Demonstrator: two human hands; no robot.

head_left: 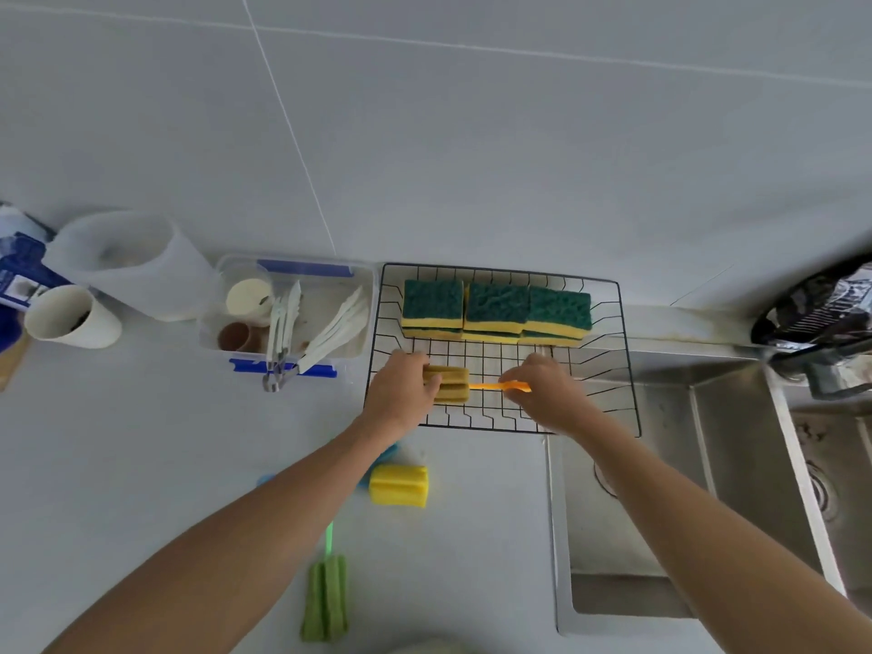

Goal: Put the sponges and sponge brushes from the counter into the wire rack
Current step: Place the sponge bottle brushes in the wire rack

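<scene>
A black wire rack [618, 351] sits on the counter beside the sink. Along its back stand several green-and-yellow sponges [495, 311], stacked in pairs. Low over the rack's front half is an olive sponge brush [453, 383] with an orange handle. My left hand [401, 394] grips its sponge head and my right hand [547, 394] pinches the handle. On the counter in front lie a yellow sponge brush [400, 485], its blue handle mostly hidden under my left forearm, and a green sponge brush [326, 597] with a green handle.
A clear plastic box [363, 295] with tongs, white utensils and small cups stands left of the rack. Further left are a white cup [71, 318] and a translucent jug [137, 262]. The steel sink [684, 488] lies to the right, with a dark pan [821, 313] behind it.
</scene>
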